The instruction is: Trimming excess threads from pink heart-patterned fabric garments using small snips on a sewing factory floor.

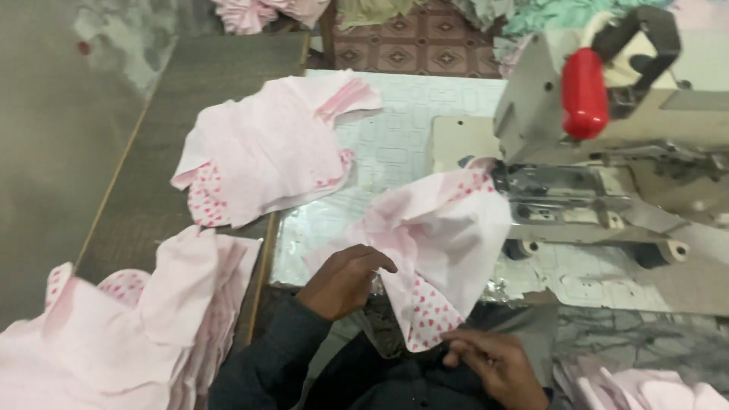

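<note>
Gripping pink fabric piece (pixel 440 243): left hand (pixel 342 281) fingers curled on edge, right hand (pixel 493 361) fingers pinching corner

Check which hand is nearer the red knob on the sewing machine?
Right. The right hand sits below the red knob, at the pink fabric's lower edge; the left hand lies farther left.

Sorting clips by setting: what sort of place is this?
Likely a garment sewing workshop: an industrial sewing machine, pink cut pieces stacked beside it, and the left hand and right hand holding a pink piece.
</note>
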